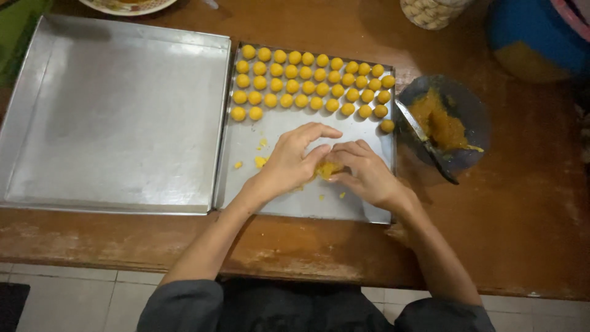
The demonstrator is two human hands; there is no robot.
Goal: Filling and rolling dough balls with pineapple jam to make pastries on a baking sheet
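the soft yellow lump of dough (326,169) sits pinched between my two hands, right where the fingertips meet, low over the near half of the smaller shiny metal baking tray (289,200). my left hand (289,161) curls over it from the left, fingers bent and closed down onto the lump, thumb tucked under. my right hand (362,172) comes in from the right, fingers half curled, tips pressing the same lump. i can only see a small patch of the dough between the fingers; it looks moist, bright yellow-orange and uneven, not yet round.

just left of my left hand a few yellow crumbs (260,161) lie loose on the tray. beyond both hands, on the far part of the same tray, stand rows of small round yellow balls (307,80), close together, with one stray ball (386,125) near the right rim, just past my right hand.

to the right of my right hand, off the tray, a dark round bowl (470,117) holds orange paste (439,126), and a knife (424,140) leans across its rim. left of my left hand, touching the small tray, lies a larger bare metal tray (110,110). everything rests on a worn brown wooden table (528,233).
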